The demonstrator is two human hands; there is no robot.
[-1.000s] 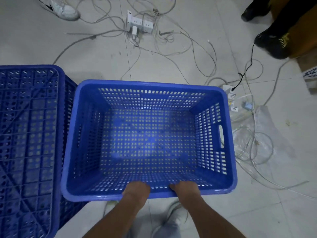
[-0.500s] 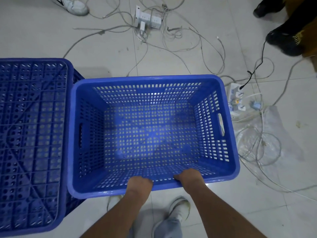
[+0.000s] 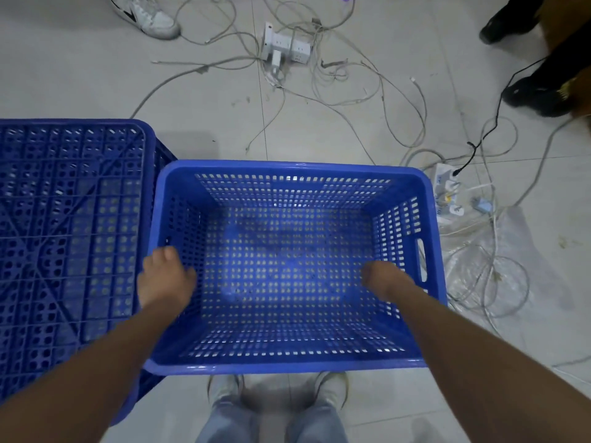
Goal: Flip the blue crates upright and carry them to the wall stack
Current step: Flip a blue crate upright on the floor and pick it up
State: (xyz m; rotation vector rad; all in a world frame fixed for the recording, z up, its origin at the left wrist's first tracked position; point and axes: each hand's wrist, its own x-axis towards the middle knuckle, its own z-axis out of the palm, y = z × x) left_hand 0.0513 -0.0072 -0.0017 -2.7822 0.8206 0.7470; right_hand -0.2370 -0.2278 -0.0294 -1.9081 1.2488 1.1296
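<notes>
An upright blue crate [image 3: 287, 366] stands in front of me, open side up and empty. My left hand [image 3: 164, 278] lies over its left rim with the fingers bent down across the edge; whether they grip is hidden. My right hand [image 3: 385, 281] hovers inside the crate, short of the right wall and its handle slot [image 3: 422, 260], and holds nothing. A second blue crate [image 3: 64, 235] sits upside down at the left, right beside the upright one, its ribbed bottom facing up.
Loose white cables [image 3: 335, 91] and power strips [image 3: 287, 47] cover the tiled floor beyond the crates; another strip [image 3: 447, 193] and clear plastic lie right. A white shoe [image 3: 144, 14] stands far left, black shoes [image 3: 537, 94] far right. My feet [image 3: 278, 394] are under the near rim.
Both hands have left the crate's near rim and spread apart, the left to the left rim, the right towards the right wall. The crate now sits lower and closer.
</notes>
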